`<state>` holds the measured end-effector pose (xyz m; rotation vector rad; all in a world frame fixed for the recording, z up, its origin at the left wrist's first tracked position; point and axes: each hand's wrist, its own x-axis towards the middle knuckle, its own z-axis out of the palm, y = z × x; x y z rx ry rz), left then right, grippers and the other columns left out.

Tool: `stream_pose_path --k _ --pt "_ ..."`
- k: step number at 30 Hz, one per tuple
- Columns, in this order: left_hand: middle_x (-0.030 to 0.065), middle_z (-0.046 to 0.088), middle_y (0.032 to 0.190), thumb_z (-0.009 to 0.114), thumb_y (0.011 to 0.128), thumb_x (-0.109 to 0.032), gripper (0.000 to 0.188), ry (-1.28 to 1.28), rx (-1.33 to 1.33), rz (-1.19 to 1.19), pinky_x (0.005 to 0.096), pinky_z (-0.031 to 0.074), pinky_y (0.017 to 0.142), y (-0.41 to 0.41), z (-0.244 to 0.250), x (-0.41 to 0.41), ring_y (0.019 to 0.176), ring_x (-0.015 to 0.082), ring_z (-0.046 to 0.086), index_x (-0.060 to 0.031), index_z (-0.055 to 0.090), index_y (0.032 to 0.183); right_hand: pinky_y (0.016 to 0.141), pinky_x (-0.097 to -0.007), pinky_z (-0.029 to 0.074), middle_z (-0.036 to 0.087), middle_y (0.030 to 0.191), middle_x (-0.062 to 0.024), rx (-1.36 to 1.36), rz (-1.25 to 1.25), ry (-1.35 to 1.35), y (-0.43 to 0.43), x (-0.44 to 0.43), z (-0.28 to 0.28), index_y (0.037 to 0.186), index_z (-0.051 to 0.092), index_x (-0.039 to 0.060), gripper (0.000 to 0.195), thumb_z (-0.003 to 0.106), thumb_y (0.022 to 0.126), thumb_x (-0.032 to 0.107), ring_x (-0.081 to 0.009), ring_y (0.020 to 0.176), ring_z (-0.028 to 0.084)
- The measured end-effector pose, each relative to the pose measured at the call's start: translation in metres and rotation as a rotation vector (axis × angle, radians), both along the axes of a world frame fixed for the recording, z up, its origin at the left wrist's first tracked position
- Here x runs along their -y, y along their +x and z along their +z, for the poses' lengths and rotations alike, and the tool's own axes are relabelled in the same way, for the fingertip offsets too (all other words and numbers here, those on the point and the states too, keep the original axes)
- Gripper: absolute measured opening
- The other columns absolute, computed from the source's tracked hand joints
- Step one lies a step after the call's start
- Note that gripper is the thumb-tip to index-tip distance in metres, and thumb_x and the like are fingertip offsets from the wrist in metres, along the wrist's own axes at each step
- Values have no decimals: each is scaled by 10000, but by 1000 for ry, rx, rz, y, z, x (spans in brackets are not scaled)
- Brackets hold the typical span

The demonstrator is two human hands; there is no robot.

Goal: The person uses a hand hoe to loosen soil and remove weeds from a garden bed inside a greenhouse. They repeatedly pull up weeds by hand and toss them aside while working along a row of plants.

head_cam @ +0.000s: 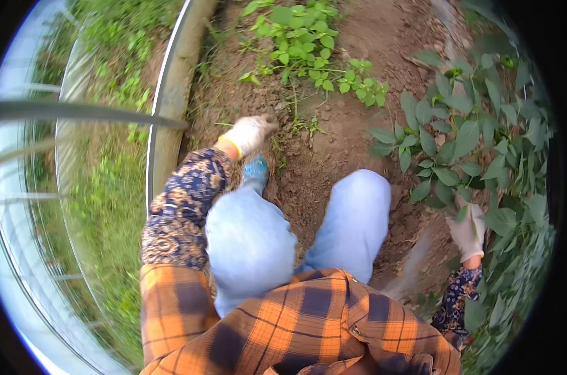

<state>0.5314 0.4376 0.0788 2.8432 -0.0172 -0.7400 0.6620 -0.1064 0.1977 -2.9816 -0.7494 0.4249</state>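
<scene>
My left hand (250,133), in a white knit glove with a yellow cuff, reaches down to the brown soil (307,154) just beyond my blue shoe (255,171). Its fingers are curled and blurred, so whether they grip anything is unclear. Beside the fingertips lie a few small grass weeds (309,125). A gloved right hand (468,232) hangs low on the right against the pepper plants (461,140). Leaves cover part of its fingers, and I cannot tell if it holds something.
A leafy green weed clump (307,42) grows on the soil ahead. Along the left runs a low edging board (168,140), crossed by a grey metal pipe (86,112). Grass (110,187) and clear plastic sheeting (11,187) lie past it. My bent knees (250,239) stand between both arms.
</scene>
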Motion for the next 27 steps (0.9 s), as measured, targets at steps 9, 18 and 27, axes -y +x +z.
stream_pose_path --k 9,18,27 --pt "185 690 1077 597 802 -137 331 -9 -540 -323 420 518 878 40 -115 -1 1042 337 648 -27 689 1100 704 -470 507 648 837 -229 -21 -56 -289 -2 -40 -15 868 637 13 234 741 717 158 -411 797 629" --pt "138 701 898 576 941 -201 186 -334 196 519 382 535 754 34 -69 -60 797 285 663 -56 692 956 445 -263 396 558 651 -68 -807 -553 21 -55 -97 36 944 580 -47 114 581 859 28 -95 512 484" --pt "235 676 1069 626 901 -338 415 -205 53 684 406 506 891 -36 -88 -81 1007 356 655 0 666 1138 509 -259 509 674 809 -97 -1284 -399 483 -105 -163 -6 1322 501 -15 517 664 845 103 -91 558 595"
